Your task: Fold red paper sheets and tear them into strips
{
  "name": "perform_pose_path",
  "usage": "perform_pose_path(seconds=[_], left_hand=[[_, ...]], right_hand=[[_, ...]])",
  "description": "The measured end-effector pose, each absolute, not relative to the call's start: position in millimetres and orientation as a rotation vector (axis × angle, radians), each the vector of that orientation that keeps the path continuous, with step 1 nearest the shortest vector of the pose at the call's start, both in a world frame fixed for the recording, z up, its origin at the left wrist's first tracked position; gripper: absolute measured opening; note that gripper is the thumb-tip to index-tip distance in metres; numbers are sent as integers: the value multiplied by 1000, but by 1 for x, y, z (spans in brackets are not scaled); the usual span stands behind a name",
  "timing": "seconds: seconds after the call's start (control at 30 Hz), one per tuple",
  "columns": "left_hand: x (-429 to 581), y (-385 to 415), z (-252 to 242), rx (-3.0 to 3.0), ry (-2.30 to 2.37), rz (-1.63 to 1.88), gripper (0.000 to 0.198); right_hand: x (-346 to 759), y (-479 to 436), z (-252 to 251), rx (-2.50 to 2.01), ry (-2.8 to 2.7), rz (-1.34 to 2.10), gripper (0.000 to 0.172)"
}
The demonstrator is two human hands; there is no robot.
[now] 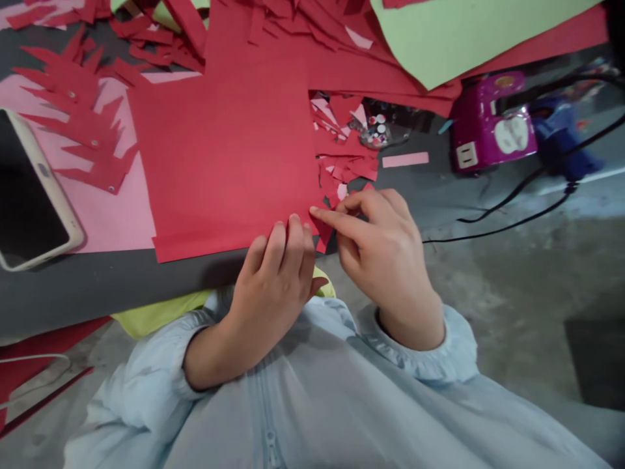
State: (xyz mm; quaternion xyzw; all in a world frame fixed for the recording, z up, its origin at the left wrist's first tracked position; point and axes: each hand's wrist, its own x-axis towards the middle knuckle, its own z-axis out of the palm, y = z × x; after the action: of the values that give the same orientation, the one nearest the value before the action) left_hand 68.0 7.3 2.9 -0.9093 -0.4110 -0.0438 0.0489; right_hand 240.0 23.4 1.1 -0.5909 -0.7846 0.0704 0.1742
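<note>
Red paper sheet [224, 143]: here it is, centre stage on the dark bench [146, 286], a creased band running along its near edge, its left side lapping over the pink paper [105, 228].
Left hand [278, 277]: down on that near edge towards the right corner, fingers side by side and outstretched, nothing clasped, thumb standing apart.
Right hand [383, 254]: in from the right, index straight out with its tip at the sheet's right edge, the other fingers curled; whether they pinch the paper, I can't tell.
Red scraps [346, 166]: strewn right beside the sheet, close to the right hand's fingers, bits of pink among them.
Spiky red cutouts [88, 124]: over on the pink paper, small round dots on them.
Smartphone [32, 195]: far left, dark screen up, pale case.
Clear bag [381, 130]: just past the scraps, tiny round pieces inside.
Pink strip [405, 159]: lying alone, near the bag.
Purple socket box [493, 130]: out right, a blurred blue tool [561, 140] alongside.
Light green paper [469, 39]: top right, resting over red sheets [390, 94].
</note>
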Motion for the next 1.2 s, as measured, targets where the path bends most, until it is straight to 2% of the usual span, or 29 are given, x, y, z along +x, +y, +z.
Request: perform_pose_path(seconds=[0.27, 0.5, 0.6, 0.8, 0.93, 1.03, 1.13, 1.2], left_hand=[[86, 8, -1, -2769, -1151, -95, 52], [78, 9, 3, -2860, -1123, -124, 51], [64, 7, 10, -2943, -1102, -122, 49], [21, -5, 14, -2792, -1353, -142, 42], [-8, -16, 9, -2645, -1582, -161, 45], [-25, -22, 5, -2585, -1705, -204, 50], [-35, -23, 3, -2581, -1697, -231, 52], [-38, -22, 2, -2588, -1658, -231, 51]], right_hand=[[241, 24, -1, -1700, -2177, 249, 41], [242, 23, 1, -1683, -2232, 224, 32], [241, 22, 1, -1693, -2271, 167, 34], [238, 21, 2, -1736, -2325, 87, 36], [238, 21, 0, -1679, -2326, -34, 37], [239, 20, -1, -1699, -2347, 3, 38], [239, 20, -1, -1709, -2349, 43, 30], [241, 21, 0, -1672, -2313, 19, 33]])
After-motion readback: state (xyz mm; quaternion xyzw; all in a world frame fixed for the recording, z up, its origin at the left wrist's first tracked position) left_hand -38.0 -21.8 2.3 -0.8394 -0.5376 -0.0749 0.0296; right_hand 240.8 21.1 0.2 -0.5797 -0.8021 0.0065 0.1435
